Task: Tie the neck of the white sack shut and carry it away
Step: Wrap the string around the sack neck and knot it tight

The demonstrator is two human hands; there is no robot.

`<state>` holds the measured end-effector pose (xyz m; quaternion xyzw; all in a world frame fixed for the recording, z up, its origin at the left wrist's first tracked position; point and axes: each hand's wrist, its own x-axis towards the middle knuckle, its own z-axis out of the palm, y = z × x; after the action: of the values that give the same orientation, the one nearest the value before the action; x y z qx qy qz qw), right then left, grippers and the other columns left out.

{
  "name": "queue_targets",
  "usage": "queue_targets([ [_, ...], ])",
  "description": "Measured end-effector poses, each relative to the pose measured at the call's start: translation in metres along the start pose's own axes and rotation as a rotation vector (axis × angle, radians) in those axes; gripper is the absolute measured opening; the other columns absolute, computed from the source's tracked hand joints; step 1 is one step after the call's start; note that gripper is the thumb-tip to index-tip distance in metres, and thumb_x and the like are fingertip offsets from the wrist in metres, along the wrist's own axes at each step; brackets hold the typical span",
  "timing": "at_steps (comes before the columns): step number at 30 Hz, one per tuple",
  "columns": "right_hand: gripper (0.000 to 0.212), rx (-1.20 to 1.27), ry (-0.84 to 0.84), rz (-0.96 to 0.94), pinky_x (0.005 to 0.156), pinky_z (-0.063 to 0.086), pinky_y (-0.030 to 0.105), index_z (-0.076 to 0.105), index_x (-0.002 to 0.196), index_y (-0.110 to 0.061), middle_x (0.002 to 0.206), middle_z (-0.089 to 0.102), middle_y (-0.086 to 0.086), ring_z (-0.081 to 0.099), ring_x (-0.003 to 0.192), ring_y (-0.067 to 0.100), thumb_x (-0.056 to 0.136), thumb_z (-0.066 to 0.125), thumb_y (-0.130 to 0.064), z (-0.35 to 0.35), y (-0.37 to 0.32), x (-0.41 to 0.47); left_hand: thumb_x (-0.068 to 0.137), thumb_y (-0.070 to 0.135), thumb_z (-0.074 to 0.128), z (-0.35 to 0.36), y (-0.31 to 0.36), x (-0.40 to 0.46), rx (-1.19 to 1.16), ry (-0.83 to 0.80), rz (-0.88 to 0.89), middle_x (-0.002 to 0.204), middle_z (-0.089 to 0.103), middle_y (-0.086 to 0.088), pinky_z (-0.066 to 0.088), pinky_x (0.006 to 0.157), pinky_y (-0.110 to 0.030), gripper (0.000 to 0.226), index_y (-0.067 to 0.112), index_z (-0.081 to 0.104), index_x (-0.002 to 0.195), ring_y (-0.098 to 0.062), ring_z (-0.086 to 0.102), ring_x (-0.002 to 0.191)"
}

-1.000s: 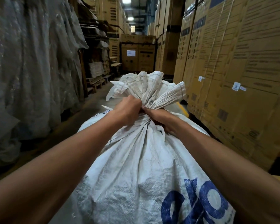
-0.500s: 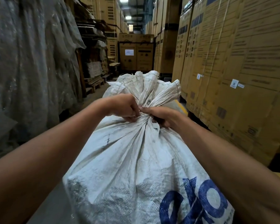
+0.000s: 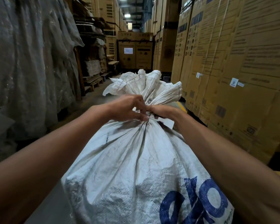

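A full white woven sack (image 3: 136, 167) with blue lettering stands right in front of me. Its neck (image 3: 146, 117) is bunched tight, and the crumpled mouth fans out above. My left hand (image 3: 126, 109) is at the left of the neck with fingers curled and pinching a thin white tie there. On the right side my right hand (image 3: 163, 111) grips the neck, and a white strip end (image 3: 167, 122) sticks out below its fingers.
I am in a warehouse aisle. Tall stacks of cardboard boxes (image 3: 233, 70) line the right. Plastic-wrapped goods (image 3: 31, 62) and wooden pallets (image 3: 94, 81) line the left. More boxes (image 3: 135, 52) close the aisle's far end. Bare concrete floor (image 3: 87, 107) lies ahead.
The left hand loosened from a full fist on the neck to a pinch on the tie. The sack's mouth has narrowed and risen. A white strip end now shows under the right hand.
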<state>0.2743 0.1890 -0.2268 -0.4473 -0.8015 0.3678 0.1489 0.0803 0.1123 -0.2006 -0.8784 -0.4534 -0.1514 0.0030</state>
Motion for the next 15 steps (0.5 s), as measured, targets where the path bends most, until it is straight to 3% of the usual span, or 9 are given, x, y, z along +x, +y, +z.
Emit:
queue_targets([
  [1, 0.041, -0.033, -0.007, -0.004, 0.087, 0.055, 0.024, 0.068, 0.127, -0.012, 0.113, 0.072, 0.008, 0.066, 0.093, 0.009, 0.114, 0.038, -0.037, -0.001, 0.003, 0.001, 0.096, 0.055, 0.074, 0.005, 0.002, 0.0, -0.035, -0.002, 0.015, 0.107, 0.069, 0.014, 0.049, 0.083, -0.034, 0.022, 0.034, 0.081, 0.101, -0.009, 0.066, 0.096],
  [2, 0.038, -0.019, -0.005, -0.009, 0.091, 0.054, 0.031, 0.071, 0.119, -0.011, 0.112, 0.075, 0.009, 0.068, 0.097, 0.015, 0.114, 0.039, -0.033, 0.0, 0.004, -0.001, 0.098, 0.051, 0.072, 0.009, 0.004, 0.0, -0.079, -0.005, 0.019, 0.104, 0.072, 0.016, 0.05, 0.082, -0.032, 0.021, 0.034, 0.081, 0.105, -0.007, 0.068, 0.092],
  [4, 0.035, 0.056, -0.048, -0.001, 0.075, 0.054, 0.023, 0.07, 0.098, -0.013, 0.077, 0.077, -0.009, 0.07, 0.076, 0.004, 0.113, 0.04, -0.022, 0.001, 0.006, -0.003, 0.102, 0.045, 0.07, 0.016, 0.009, -0.002, -0.151, 0.0, 0.015, 0.098, 0.077, 0.016, 0.05, 0.078, -0.021, 0.017, 0.036, 0.082, 0.111, -0.001, 0.069, 0.087],
  [6, 0.039, 0.081, -0.089, -0.004, 0.071, 0.049, 0.013, 0.066, 0.093, -0.008, 0.059, 0.071, -0.015, 0.066, 0.067, -0.001, 0.114, 0.034, -0.012, 0.001, 0.007, -0.001, 0.104, 0.038, 0.07, 0.019, 0.012, -0.002, -0.228, 0.021, 0.027, 0.085, 0.075, 0.022, 0.044, 0.069, -0.011, 0.015, 0.032, 0.083, 0.105, 0.003, 0.067, 0.078],
  [8, 0.045, 0.062, -0.11, -0.026, 0.071, 0.047, 0.012, 0.066, 0.097, -0.007, 0.06, 0.072, -0.012, 0.065, 0.064, -0.005, 0.116, 0.027, -0.02, 0.001, 0.003, -0.002, 0.106, 0.033, 0.068, 0.023, 0.012, -0.003, -0.286, 0.035, 0.034, 0.071, 0.069, 0.029, 0.039, 0.063, -0.008, 0.018, 0.027, 0.082, 0.096, 0.006, 0.061, 0.065],
  [10, 0.049, -0.009, -0.105, -0.065, 0.061, 0.041, 0.013, 0.067, 0.096, -0.02, 0.059, 0.07, -0.011, 0.061, 0.059, -0.008, 0.117, 0.024, -0.033, 0.001, 0.005, -0.003, 0.105, 0.031, 0.069, 0.028, 0.012, -0.003, -0.296, 0.074, 0.038, 0.071, 0.067, 0.036, 0.039, 0.062, -0.009, 0.019, 0.024, 0.084, 0.097, 0.007, 0.061, 0.065],
  [13, 0.042, -0.018, -0.098, -0.082, 0.049, 0.036, 0.011, 0.061, 0.099, -0.029, 0.06, 0.069, -0.019, 0.06, 0.057, -0.008, 0.117, 0.024, -0.029, 0.0, 0.012, -0.005, 0.103, 0.025, 0.072, 0.035, 0.011, -0.003, -0.318, 0.134, 0.034, 0.069, 0.065, 0.037, 0.036, 0.059, -0.009, 0.016, 0.018, 0.086, 0.099, 0.009, 0.058, 0.062],
  [15, 0.042, 0.021, -0.089, -0.111, 0.046, 0.034, 0.011, 0.06, 0.097, -0.025, 0.059, 0.064, -0.013, 0.053, 0.05, -0.003, 0.117, 0.024, -0.025, 0.0, 0.014, -0.006, 0.103, 0.021, 0.073, 0.037, 0.012, -0.001, -0.343, 0.161, 0.012, 0.064, 0.062, 0.036, 0.035, 0.056, -0.009, 0.015, 0.015, 0.085, 0.098, 0.01, 0.055, 0.056],
])
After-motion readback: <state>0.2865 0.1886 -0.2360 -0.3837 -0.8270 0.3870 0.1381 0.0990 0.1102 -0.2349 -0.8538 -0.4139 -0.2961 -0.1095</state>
